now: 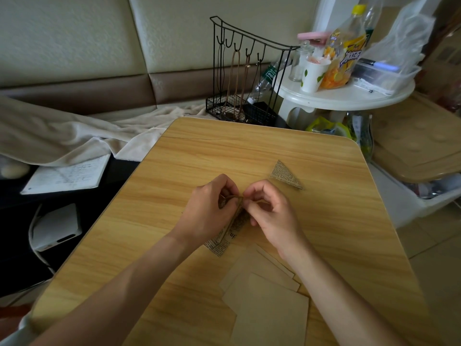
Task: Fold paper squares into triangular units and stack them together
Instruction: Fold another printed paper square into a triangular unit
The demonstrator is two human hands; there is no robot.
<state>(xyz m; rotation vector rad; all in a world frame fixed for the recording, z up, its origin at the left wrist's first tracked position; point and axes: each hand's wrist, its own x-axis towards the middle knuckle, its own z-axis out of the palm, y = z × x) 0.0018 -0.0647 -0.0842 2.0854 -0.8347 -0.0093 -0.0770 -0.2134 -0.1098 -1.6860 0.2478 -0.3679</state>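
A newsprint-patterned paper piece point(230, 227) is held at the middle of the wooden surface point(311, 221), partly folded into a long narrow shape whose lower end rests on the wood. Its upper end is pinched from both sides: the fingers point(230, 196) of the left hand point(209, 208) are closed on it from the left, and the fingers point(249, 199) of the right hand point(272, 211) are closed on it from the right, the fingertips of both hands almost touching each other above the fold. A finished triangular unit point(285, 175) of the same printed paper is laid flat beyond the right hand, well apart from the piece being worked. Near the front edge, between the two forearms, a loose pile of plain tan paper squares point(264, 295) is spread in overlapping layers. Behind the surface, a black wire rack point(249, 71) is seen, and beside it a round white side table point(349, 93) carrying a yellow-capped bottle point(346, 46).
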